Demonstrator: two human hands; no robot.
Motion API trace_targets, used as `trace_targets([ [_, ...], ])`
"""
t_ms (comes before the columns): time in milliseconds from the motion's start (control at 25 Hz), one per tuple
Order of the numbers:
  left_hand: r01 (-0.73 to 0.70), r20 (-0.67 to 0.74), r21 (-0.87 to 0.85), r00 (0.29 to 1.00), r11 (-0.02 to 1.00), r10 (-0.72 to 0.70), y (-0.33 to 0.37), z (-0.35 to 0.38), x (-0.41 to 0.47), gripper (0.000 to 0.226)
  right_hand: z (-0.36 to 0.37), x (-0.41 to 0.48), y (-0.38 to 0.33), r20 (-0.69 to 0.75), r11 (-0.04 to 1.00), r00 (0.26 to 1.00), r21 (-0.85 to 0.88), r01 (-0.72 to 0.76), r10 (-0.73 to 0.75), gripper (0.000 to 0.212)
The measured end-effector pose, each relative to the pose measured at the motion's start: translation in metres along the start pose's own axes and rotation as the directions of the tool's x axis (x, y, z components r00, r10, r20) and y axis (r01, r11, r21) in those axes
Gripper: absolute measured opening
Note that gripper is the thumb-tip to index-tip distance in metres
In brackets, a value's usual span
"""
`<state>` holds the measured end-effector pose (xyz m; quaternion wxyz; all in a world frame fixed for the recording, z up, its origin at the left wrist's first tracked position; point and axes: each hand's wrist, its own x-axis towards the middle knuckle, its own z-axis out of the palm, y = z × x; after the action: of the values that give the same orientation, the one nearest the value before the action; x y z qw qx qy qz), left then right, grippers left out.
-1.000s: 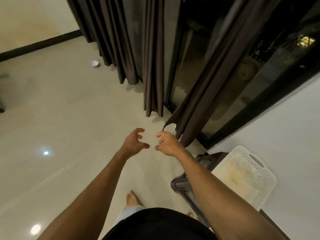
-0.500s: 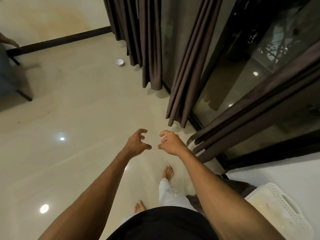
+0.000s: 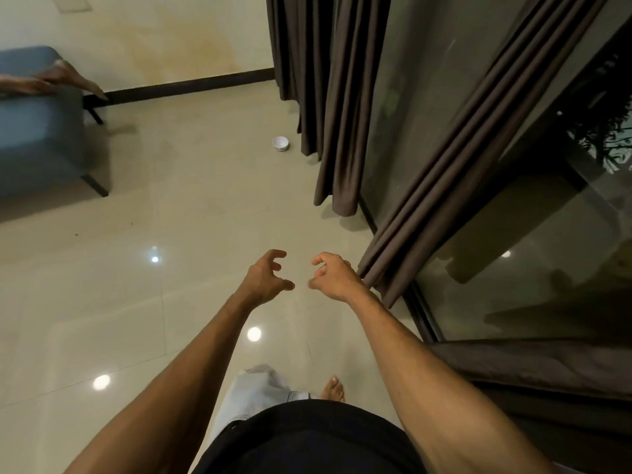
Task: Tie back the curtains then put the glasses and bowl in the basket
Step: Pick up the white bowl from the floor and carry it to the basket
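A small white bowl (image 3: 280,143) stands on the tiled floor far ahead, just left of the hanging dark brown curtains (image 3: 337,107). A nearer brown curtain panel (image 3: 444,186) slants down to the floor beside the glass door. My left hand (image 3: 266,278) and my right hand (image 3: 333,277) are held out side by side over the floor, fingers curled and apart, holding nothing. My right hand is just left of the near curtain's hem, not touching it. No basket or glasses show in this view.
A blue upholstered seat (image 3: 37,128) on dark legs stands at the left, with another person's bare foot (image 3: 73,77) resting on it. A glass sliding door (image 3: 513,234) runs along the right. A dark cushioned piece (image 3: 533,367) lies at lower right. My bare foot (image 3: 333,388) is below.
I have walked forward and the view swung left: the white basket has left the frame at lower right, the bowl is nearer, and the blue seat has come into view. Both hands stay empty.
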<state>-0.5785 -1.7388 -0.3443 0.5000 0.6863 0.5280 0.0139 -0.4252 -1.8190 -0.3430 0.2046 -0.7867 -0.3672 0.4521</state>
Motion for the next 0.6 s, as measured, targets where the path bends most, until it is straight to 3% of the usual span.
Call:
trace_targets([
  [360,-0.003,-0.002,-0.005,1.000,1.000,0.003,0.019,-0.091,0.147,0.067,-0.018,0.149,-0.090,0.038,0.999,0.999,-0.040,0.003,-0.002,0.051],
  [600,0.017,0.035,0.012,0.999,1.000,-0.017,0.035,-0.180,0.251,0.066,-0.034,0.252,-0.171,-0.018,0.999,0.999,-0.004,-0.050,0.050,0.048],
])
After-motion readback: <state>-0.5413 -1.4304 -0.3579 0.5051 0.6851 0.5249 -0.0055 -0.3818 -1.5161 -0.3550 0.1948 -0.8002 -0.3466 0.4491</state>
